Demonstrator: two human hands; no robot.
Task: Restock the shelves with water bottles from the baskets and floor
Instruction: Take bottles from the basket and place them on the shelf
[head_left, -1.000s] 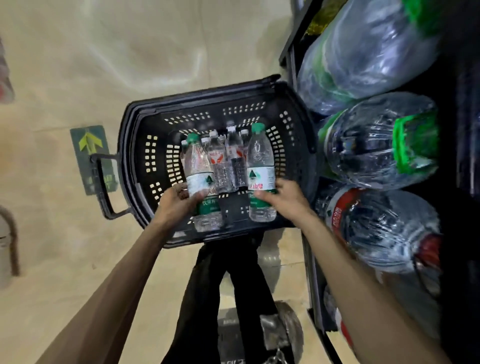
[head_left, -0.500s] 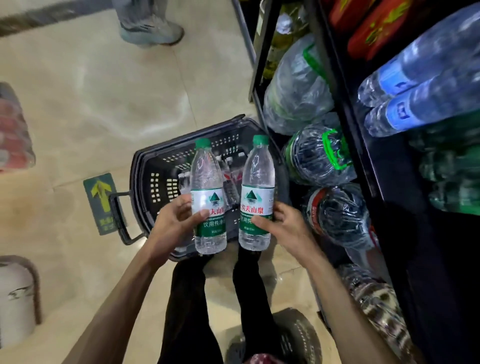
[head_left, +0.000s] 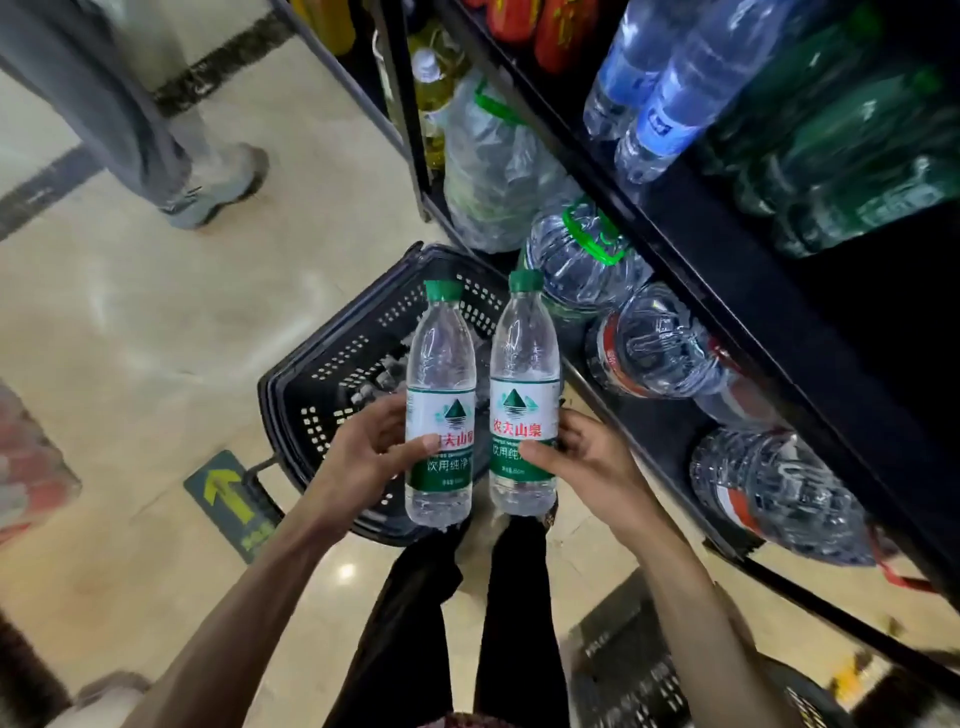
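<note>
**Item:** two green-capped water bottles, upright, side by side at the centre of view, clear of the basket.

- **Left bottle** (head_left: 440, 364): the left hand (head_left: 358, 462) is clamped on its label band, thumb across the front and fingers curled behind.
- **Right bottle** (head_left: 524, 358): the right hand (head_left: 592, 462) is wrapped round its lower label from the 3 o'clock side.
- **Basket** (head_left: 291, 410): black, on the floor at 10 o'clock from the hands. More small bottles lie inside.
- **Shelving** (head_left: 753, 353): black unit running from 12 to 4 o'clock. The upper tier holds blue-labelled bottles (head_left: 665, 104) at 1 o'clock and green bottles (head_left: 857, 171) at 2 o'clock. The bottom tier holds large jugs (head_left: 654, 343) at 3 o'clock.

**Step in hand (judged):** carry the pair toward 2 o'clock and stand them with the matching green stock.

**Handling notes:**
- Keep both grips at the label, where the thin walls flex least.
- Seat one bottle at a time, the right first since it is nearer the shelf.
- Set the bases flat, labels outward.
- Clear the shelf lip on the way in, and avoid nudging the standing rows.
</note>
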